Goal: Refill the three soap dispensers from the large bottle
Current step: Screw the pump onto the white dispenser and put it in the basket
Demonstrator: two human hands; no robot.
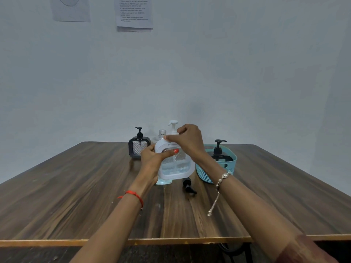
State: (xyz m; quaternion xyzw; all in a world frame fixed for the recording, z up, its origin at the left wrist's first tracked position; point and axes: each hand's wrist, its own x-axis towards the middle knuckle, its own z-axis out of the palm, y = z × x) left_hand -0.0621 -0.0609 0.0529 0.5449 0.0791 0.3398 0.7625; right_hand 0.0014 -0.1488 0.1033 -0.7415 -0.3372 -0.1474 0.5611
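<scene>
Currently, left hand [152, 160] fingers wrap the white-framed clear plastic soap dispenser [177, 165]; right hand [190, 142] fingertips pinch its white pump collar [172, 132], directly above the left fingers; long axis near-upright.

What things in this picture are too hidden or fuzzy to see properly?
Head view only.
Large clear bottle: mostly behind the white dispenser and left hand; soap level unknowable.
White dispenser's pump collar: covered by the right hand.
Black pump bottle: lower half behind the teal basket wall.
Wall notice: print too small, top cut off.
</scene>
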